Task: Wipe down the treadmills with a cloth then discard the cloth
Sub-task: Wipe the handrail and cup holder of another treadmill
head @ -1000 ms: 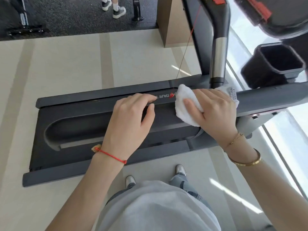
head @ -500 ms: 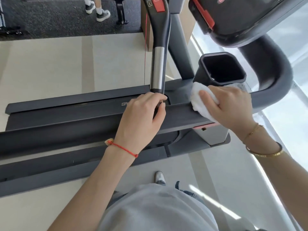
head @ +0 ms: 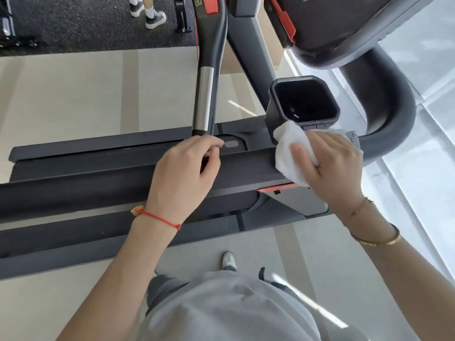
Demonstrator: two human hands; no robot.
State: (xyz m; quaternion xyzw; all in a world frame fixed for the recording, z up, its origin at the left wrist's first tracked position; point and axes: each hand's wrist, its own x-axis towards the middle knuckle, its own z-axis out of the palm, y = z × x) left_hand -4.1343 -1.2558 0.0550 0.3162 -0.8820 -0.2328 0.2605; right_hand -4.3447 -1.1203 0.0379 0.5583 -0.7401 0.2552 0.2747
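Just below the cup holder (head: pixel 304 104), the right hand (head: pixel 330 166) presses a white cloth (head: pixel 288 153) flat against the near handrail (head: pixel 123 190) of the treadmill, thumb and fingers curled round the wad so that it does not slip as it rubs. That hold makes sense: the cloth is bunched thick under the palm, which spreads pressure over the rounded top of the rail, and its upper edge touches the base of the cup holder, where the rail meets the curved front bar (head: pixel 394 114). To the left of the cup holder, the left hand (head: pixel 184 173) rests on the same rail with its fingers loosely curled and holding nothing, fingertips near a small button panel (head: pixel 231 144); it probably serves to steady the person, who leans over the machine from the side. Above and left of the cup holder a second handle with a silver sleeve (head: pixel 203 99) slopes up towards the console (head: pixel 332 28). Judging by the cloth's place, wiping is in hand and discarding is not yet due.
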